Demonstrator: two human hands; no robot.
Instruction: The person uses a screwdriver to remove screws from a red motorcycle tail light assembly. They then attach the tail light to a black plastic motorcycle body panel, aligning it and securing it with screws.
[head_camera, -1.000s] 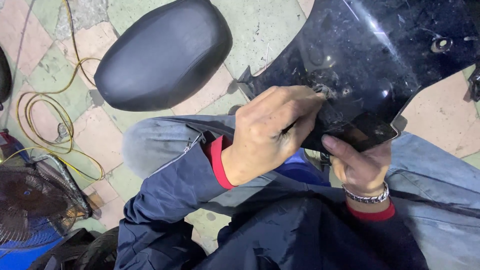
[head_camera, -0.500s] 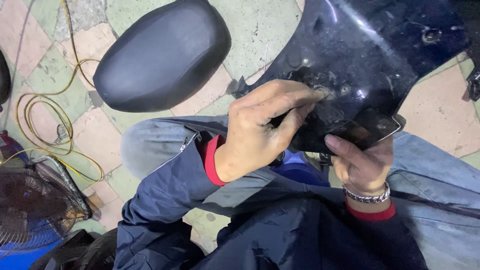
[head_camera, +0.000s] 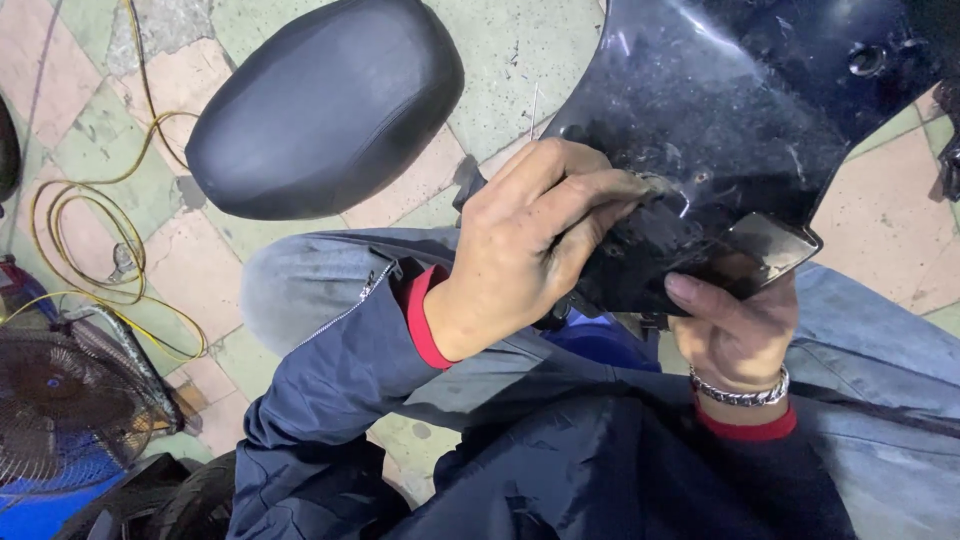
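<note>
Fairing panel (head_camera: 760, 130) glossy dark blue, scuffed, dusty; left hand (head_camera: 530, 250) fingers pressed on it, right hand (head_camera: 735, 330) fingers gripping lower edge.

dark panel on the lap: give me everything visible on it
The panel is glossy dark plastic, scuffed and dusty, with a round hole near its upper right. It is tilted across the lap, wide end away, running out of frame. The right hand grips its lower corner from beneath; the left hand presses fingertips onto its face near a small mark.
</note>
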